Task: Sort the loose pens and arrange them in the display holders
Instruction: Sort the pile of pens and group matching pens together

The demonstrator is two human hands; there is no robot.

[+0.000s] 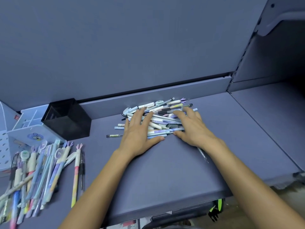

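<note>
Beneath the fingers of both hands lies the pile (165, 113) of loose pens, heaped on the shelf (165, 171) just short of its back wall. The left hand (139, 131) rests flat on the pile's left half, fingers straight and spread, gripping nothing; its thumb lies along the pile's near edge, tip on the shelf. The right hand (194, 128) lies flat on the right half in the same way, fingers straight and apart, thumb against the near edge, holding nothing. The two thumb tips point at each other, near but apart. Pens stick out beyond the fingertips toward the wall and to the left of the left little finger, where a dark-capped pen (113, 135) lies alone. A clear pen (203, 155) shows from under the right wrist. Well left of the left fingers stands a black holder (67, 119), with a blue holder (28, 129) just beside it, further left. Nearer the person than those, a second lot (38, 171) of pens lies fanned on the shelf, apart from the hands.
</note>
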